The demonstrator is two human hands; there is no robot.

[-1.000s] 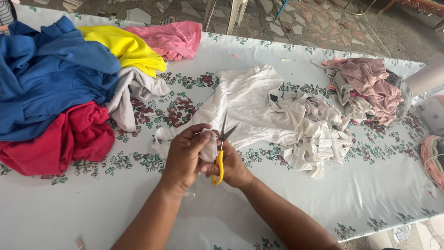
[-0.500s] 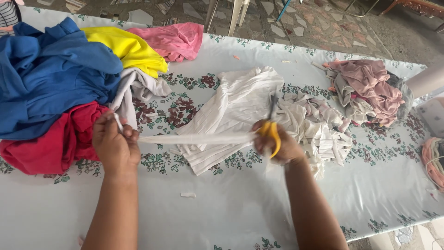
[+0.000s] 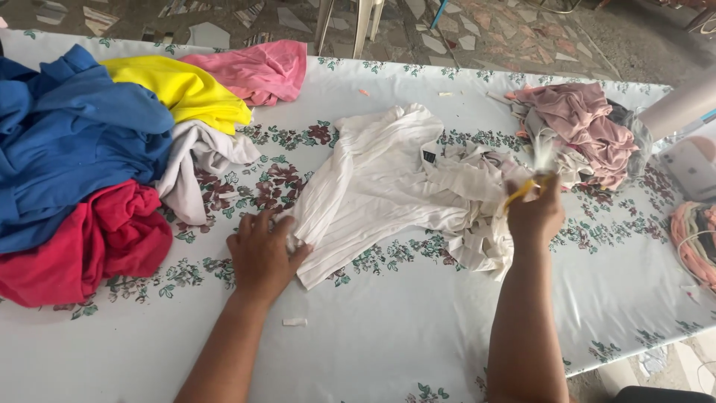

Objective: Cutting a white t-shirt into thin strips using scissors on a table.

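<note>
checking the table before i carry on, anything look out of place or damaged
The white garment is cut into loose strips on its right side, near the right hand holding yellow scissors. A small white scrap lies below the left hand.

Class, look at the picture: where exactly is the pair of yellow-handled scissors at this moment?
In the head view, the yellow-handled scissors are in the right hand, raised right of centre above the cut white strips, near the pink-and-grey cloth pile.

White ribbed garment, seemingly yellow-handled scissors, floral tablecloth, and blue, red, yellow, pink clothes.
</note>
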